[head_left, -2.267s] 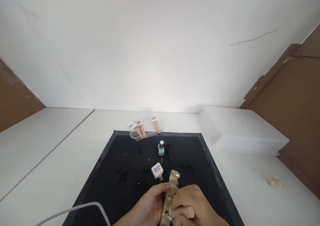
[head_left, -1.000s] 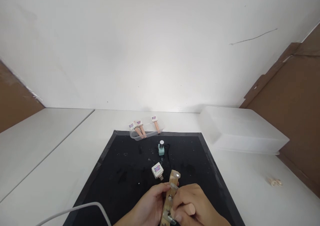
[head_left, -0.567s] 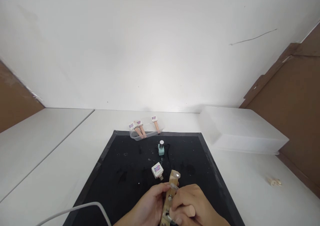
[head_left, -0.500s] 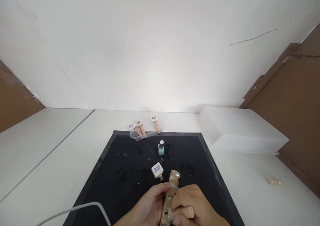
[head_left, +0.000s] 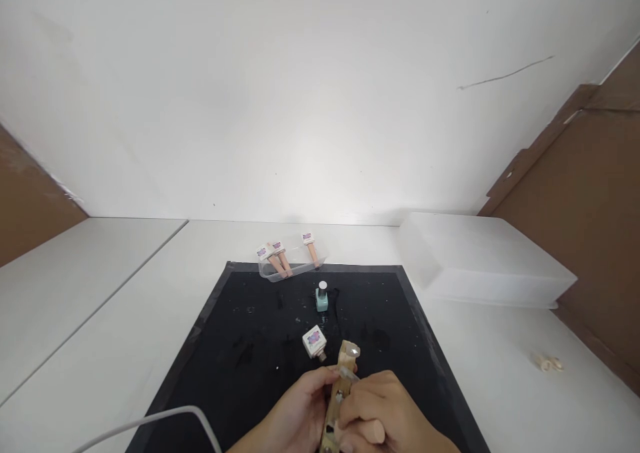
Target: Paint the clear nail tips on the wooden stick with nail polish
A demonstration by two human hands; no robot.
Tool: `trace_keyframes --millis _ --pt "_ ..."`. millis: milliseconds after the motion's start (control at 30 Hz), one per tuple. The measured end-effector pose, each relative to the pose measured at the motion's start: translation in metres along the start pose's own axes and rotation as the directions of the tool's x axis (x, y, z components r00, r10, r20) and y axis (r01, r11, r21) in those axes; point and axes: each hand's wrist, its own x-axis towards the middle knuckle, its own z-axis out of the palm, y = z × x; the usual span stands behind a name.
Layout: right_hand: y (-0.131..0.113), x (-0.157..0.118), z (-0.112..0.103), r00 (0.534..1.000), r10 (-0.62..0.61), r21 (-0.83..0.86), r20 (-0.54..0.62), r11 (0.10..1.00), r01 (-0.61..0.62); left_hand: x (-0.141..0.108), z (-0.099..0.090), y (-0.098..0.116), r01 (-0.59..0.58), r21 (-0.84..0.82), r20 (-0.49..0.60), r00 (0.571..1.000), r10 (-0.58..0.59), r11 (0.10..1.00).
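Observation:
My left hand (head_left: 303, 409) is closed around a narrow wooden strip (head_left: 345, 358) that carries several clear false nail tips (head_left: 353, 350). In my right hand (head_left: 387, 403) is the peach-coloured cap of a nail polish brush (head_left: 374, 431), pinched between the fingers and held over the lower part of the strip. The bristles are hidden or too small to make out. Just beyond my left fingers, an uncapped white nail polish bottle (head_left: 314, 341) with a purple flower label rests on the black mat (head_left: 240, 346), its neck pointing toward me.
Farther back on the mat stands a teal nail polish bottle (head_left: 321, 299). A clear plastic tray (head_left: 273, 277) holds 3 peach-capped polish bottles. A white block (head_left: 490, 259) sits at the right, with small beige pieces (head_left: 547, 363) nearer. A white cable (head_left: 165, 413) curves at lower left.
The peach brush cap has shifted slightly left and down along the strip with my right fingers. My left hand and the strip stay nearly still.

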Motion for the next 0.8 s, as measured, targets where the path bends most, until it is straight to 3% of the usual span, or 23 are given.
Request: trace_keyframes --millis 167,333,500,667,800 --pt "0.0021 -0.003 0.0008 1.0 0.026 -0.008 -0.01 1.0 -0.026 0.002 -0.0014 -0.0009 -0.013 0.0 0.05 0.999 0.013 1.0" --pt "0.0033 -0.0024 0.0007 0.999 -0.004 0.004 -0.041 1.0 0.004 0.0026 -0.0013 -0.0008 -0.016 0.004 0.036 0.999 0.016 1.0" --pt "-0.0006 -0.0002 -0.0011 0.998 0.068 -0.012 0.006 0.998 -0.068 0.0005 -0.0005 0.0006 -0.014 0.03 0.006 1.0 0.014 0.999" --pt "-0.0027 0.0013 -0.0037 0.999 0.049 0.025 -0.002 0.998 -0.049 0.0011 -0.0005 0.0 -0.026 0.023 0.062 0.998 0.024 0.999" --pt "-0.0023 0.0012 -0.0035 0.999 0.046 0.041 -0.007 0.998 -0.046 -0.0019 0.0045 0.001 -0.024 0.045 0.009 1.0 0.023 0.999"
